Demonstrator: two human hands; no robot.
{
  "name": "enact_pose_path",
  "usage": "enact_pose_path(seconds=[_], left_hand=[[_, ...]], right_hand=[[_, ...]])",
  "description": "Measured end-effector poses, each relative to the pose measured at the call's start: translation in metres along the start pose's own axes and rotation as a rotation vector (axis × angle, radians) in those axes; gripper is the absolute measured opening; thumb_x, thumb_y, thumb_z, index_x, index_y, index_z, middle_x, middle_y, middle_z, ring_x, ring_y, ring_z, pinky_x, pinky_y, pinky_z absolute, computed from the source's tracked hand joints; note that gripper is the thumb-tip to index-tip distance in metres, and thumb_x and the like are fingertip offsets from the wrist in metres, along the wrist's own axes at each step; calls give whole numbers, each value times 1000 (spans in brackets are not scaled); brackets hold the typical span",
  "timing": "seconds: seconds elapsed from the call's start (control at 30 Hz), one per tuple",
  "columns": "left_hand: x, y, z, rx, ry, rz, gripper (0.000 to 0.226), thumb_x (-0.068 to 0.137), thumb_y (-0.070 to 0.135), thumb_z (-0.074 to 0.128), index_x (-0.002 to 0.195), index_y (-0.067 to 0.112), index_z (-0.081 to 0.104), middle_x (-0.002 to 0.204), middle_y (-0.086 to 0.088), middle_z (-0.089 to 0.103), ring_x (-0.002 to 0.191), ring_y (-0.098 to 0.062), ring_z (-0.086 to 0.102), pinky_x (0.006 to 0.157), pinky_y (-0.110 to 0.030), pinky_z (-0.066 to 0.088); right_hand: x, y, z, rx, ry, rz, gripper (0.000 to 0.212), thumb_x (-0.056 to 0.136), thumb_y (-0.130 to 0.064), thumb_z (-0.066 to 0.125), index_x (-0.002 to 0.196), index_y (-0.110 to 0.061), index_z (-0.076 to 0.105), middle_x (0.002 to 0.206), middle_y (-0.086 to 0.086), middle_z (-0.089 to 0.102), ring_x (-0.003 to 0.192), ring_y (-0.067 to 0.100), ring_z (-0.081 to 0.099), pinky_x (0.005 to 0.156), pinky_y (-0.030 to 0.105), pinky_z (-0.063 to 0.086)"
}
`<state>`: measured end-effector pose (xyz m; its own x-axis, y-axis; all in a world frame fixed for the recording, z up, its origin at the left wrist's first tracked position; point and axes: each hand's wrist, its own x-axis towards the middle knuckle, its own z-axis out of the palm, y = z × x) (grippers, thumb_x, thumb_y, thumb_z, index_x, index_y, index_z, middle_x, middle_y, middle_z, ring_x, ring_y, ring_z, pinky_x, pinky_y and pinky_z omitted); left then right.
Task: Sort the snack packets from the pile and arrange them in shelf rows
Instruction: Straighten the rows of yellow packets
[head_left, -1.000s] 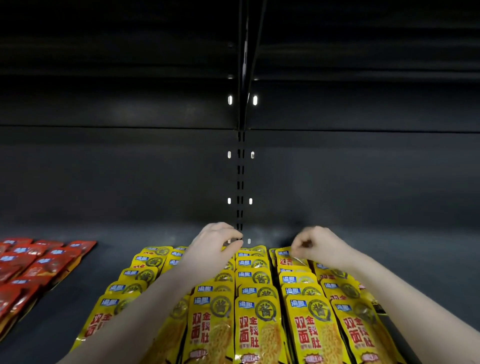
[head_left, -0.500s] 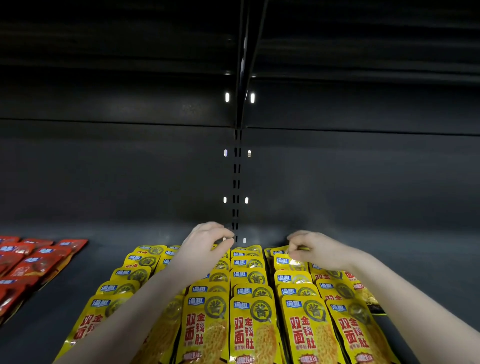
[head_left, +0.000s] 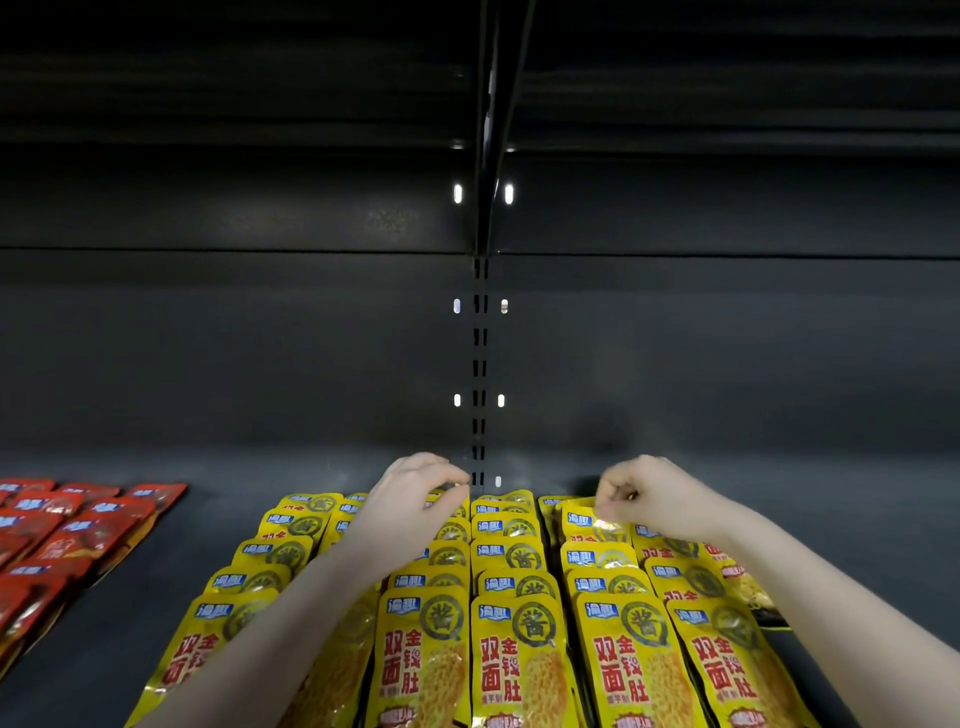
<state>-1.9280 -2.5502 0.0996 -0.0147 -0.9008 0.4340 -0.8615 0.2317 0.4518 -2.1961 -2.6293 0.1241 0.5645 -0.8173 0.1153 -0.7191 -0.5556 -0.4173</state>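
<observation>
While the right hand (head_left: 655, 498) pinches a glossy yellow foil snack packet (head_left: 592, 522) by its top seam, left hand (head_left: 415, 501) fingers curl over the rows; probably light, floppy, slippery.

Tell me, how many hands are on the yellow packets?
2: left hand over the middle rows' far end, right hand pinching a back packet further right.

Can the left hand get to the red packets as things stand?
Probably yes. The left hand rests on the back of the yellow packets, and only bare shelf lies between it and the red packets; nothing blocks a sideways reach.
</observation>
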Motion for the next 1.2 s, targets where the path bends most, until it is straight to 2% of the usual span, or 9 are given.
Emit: enact_pose_path(seconds=[0.1, 0.17, 0.23, 0.3, 0.43, 0.63, 0.8, 1.03, 1.2], left_hand=[[0, -1, 0, 2, 1, -5, 28, 97, 30, 47, 119, 25, 64, 124, 12, 54, 122, -5, 40, 95, -18, 28], [-1, -1, 1, -4, 6, -1, 27, 97, 29, 48, 119, 25, 65, 124, 11, 54, 121, -5, 40, 95, -17, 27], [-1, -1, 1, -1, 6, 3, 27, 97, 29, 48, 118, 25, 65, 123, 11, 54, 121, -5, 40, 95, -17, 27], [-1, -2, 1, 0, 7, 3, 27, 97, 29, 48, 118, 25, 65, 123, 12, 54, 121, -5, 40, 95, -17, 27], [-1, -4, 2, 3, 13, 9, 26, 97, 29, 50, 118, 25, 65, 122, 12, 54, 120, -5, 41, 96, -17, 28], [-1, -6, 2, 7, 27, 15, 26, 96, 30, 51, 117, 26, 65, 120, 14, 54, 118, -4, 42, 97, -18, 29], [-2, -6, 0, 9, 14, 8, 25, 96, 30, 51, 115, 26, 66, 117, 14, 56, 116, -7, 45, 99, -23, 35], [-13, -10, -5, 49, 75, -10, 25, 96, 31, 51, 115, 26, 65, 113, 18, 53, 115, -4, 43, 95, -19, 30], [-19, -12, -8, 54, 98, -38, 24, 95, 30, 52, 113, 23, 66, 113, 14, 55, 113, -7, 45, 95, -21, 32]], right_hand=[[1, 1, 0, 117, 39, 44, 6, 83, -26, 69, 84, -29, 64, 67, -10, 66, 61, 1, 57, 70, 26, 51], [5, 0, 2, 184, 79, 90, 15, 86, -28, 66, 100, -31, 61, 69, -11, 65, 66, 1, 58, 70, 20, 47], [10, 0, 3, 137, 79, 119, 21, 85, -24, 67, 106, -26, 66, 77, -10, 67, 72, -1, 60, 73, 16, 48], [13, -2, 5, 92, 54, 131, 18, 83, -16, 69, 100, -21, 72, 77, -12, 67, 69, -6, 61, 74, 13, 50], [14, -4, 6, 137, 62, 129, 15, 81, -8, 68, 88, -19, 75, 72, -16, 66, 61, -15, 59, 64, 4, 46], [4, -1, 0, 197, 137, 112, 17, 87, -10, 63, 98, -20, 71, 81, -8, 67, 72, -1, 60, 68, 9, 46], [-18, 23, -14, 31, 193, 161, 15, 87, -13, 63, 95, -19, 74, 90, -9, 69, 83, 3, 61, 75, 13, 43], [-43, 50, -21, -121, 242, 216, 14, 89, -20, 62, 92, -19, 75, 92, -12, 71, 90, 9, 63, 82, 23, 45], [-46, 53, -19, -159, 211, 81, 15, 88, -26, 63, 87, -17, 75, 78, -31, 56, 86, 4, 56, 91, 21, 35]])
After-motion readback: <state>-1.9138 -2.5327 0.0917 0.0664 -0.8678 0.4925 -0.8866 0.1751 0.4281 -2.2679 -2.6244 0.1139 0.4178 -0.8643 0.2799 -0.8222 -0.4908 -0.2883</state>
